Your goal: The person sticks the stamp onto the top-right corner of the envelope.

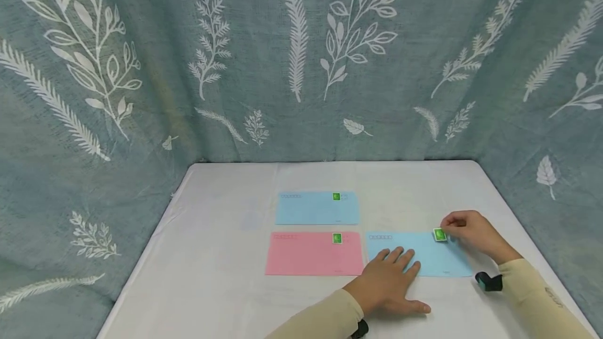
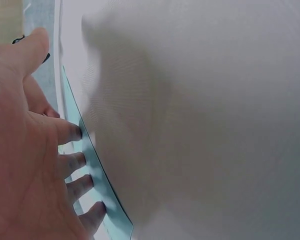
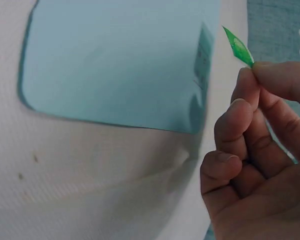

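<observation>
Between thumb and forefinger, my right hand point(image 1: 475, 232) pinches a small green stamp point(image 1: 439, 234) with a white border, held over the upper right part of a blue envelope point(image 1: 443, 261). In the right wrist view the stamp point(image 3: 238, 47) stands out from the fingertips, raised above the envelope point(image 3: 115, 65). My left hand point(image 1: 388, 282) lies palm down with fingers spread. Its fingertips rest on the envelope's lower left part, and the thumb reaches out to the right over the white cloth. In the left wrist view, the fingers point(image 2: 80, 187) press on the envelope's edge point(image 2: 97, 172).
Left of that envelope lies a pink envelope point(image 1: 311, 258) with a green stamp point(image 1: 337, 238) at its upper right. Behind the pink one is another blue envelope point(image 1: 315, 211), also bearing a green stamp point(image 1: 336, 196). White cloth point(image 1: 216, 234) covers the table; a patterned curtain point(image 1: 264, 56) hangs around it.
</observation>
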Available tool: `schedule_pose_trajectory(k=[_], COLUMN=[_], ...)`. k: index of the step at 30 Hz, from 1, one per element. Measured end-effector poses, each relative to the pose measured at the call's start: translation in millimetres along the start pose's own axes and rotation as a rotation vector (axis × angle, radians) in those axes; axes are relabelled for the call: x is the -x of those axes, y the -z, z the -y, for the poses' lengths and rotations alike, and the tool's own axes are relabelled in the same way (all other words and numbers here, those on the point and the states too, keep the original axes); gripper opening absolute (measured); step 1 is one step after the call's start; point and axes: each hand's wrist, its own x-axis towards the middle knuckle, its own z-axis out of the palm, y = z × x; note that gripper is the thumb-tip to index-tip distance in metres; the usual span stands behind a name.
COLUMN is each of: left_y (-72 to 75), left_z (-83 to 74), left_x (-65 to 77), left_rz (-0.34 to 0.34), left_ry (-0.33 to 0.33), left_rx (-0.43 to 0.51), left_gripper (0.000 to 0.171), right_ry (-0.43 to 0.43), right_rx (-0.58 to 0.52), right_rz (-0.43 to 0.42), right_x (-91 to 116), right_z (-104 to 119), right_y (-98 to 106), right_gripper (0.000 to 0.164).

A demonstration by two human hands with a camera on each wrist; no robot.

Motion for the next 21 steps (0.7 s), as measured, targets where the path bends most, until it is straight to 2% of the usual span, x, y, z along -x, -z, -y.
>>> schedule_pose_trajectory(k=[6,13,18,21], left_y=[3.2,6.9,14.0,16.6], left_z=[2.7,3.2,-5.4,-11.7], left_x=[2.4,2.4,-9.9,-21.3], left_rz=[0.002,-0.011,-0.077,-0.078], left_ry=[-0.004,-0.002,-0.020,-0.025], left_rx=[0.007,-0.006,-0.074,-0.106], left_gripper=[0.094,0.094,0.091,0.095], right_ry=[-0.012,-0.011,0.006,-0.001], right_rx=[-0.005,0.057,0.060,0.055], right_rz=[0.019,0.016,0.009,0.016], right_x=[-5,-7,-6,-6], right_z=[2,1,1,0], right_y=[-6,-12,-14,-15], right_gripper=[0.012,0.010,0.009,0.009])
